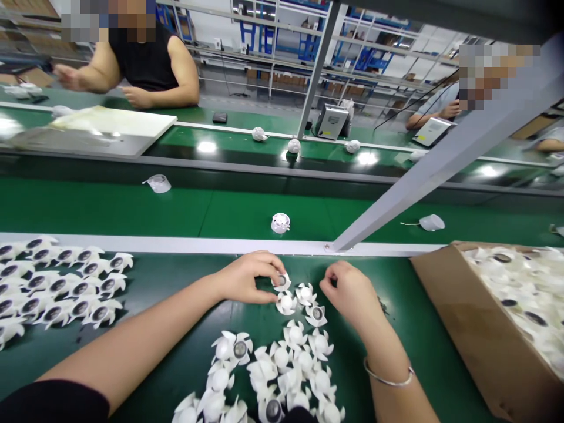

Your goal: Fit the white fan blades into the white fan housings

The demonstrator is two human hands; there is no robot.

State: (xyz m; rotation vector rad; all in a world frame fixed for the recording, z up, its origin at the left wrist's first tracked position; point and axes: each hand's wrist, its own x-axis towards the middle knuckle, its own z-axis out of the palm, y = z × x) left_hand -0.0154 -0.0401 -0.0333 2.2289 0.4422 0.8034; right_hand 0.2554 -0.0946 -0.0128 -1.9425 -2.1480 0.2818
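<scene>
My left hand (258, 277) reaches in from the left, its fingertips on a small white fan wheel (282, 282) with a dark round hub. Its thumb lies by another white fan wheel (286, 303), seen hub side up. To the right, my right hand (350, 291) is held above the green surface with fingers curled in, and nothing shows between them. Between the hands are two more wheels, one plain (305, 295) and one with its dark hub showing (316, 315). A loose cluster of fan wheels (291, 379) spreads toward me, most with plain white hubs up.
Rows of fan wheels (57, 288) stand at left, dark hubs up. A cardboard box (458, 329) full of fan wheels is at right. A slanted metal post (423, 170) rises from the white rail. Beyond lie white round parts (281, 223) and a seated person (150, 64).
</scene>
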